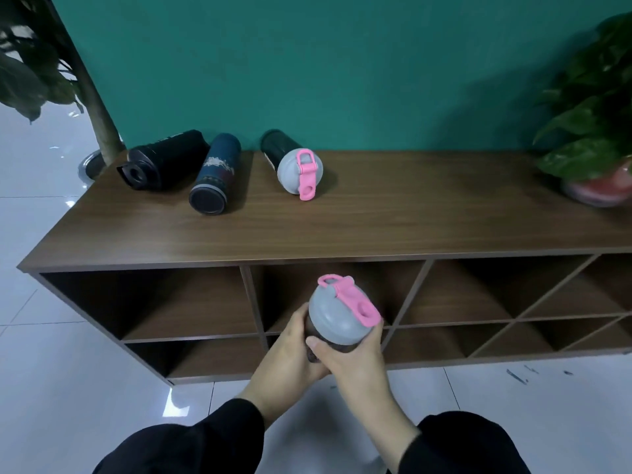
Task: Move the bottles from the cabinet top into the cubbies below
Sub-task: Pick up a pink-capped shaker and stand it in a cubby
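Both hands grip one bottle point(337, 316) in front of the cabinet's upper middle cubby point(338, 295): the left hand point(290, 357) wraps its dark body, the right hand point(352, 360) has its fingers point(316, 343) clamped just under the grey lid. Farther back, three bottles lie on the cabinet top point(376, 220) near its far left corner: a black one point(164, 160), a blue one point(215, 179), and a grey-lidded one point(290, 162) to their right.

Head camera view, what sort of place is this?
Probably an office or lobby: a wooden cubby cabinet against a teal wall, a glossy tiled floor, and a potted plant on the cabinet.
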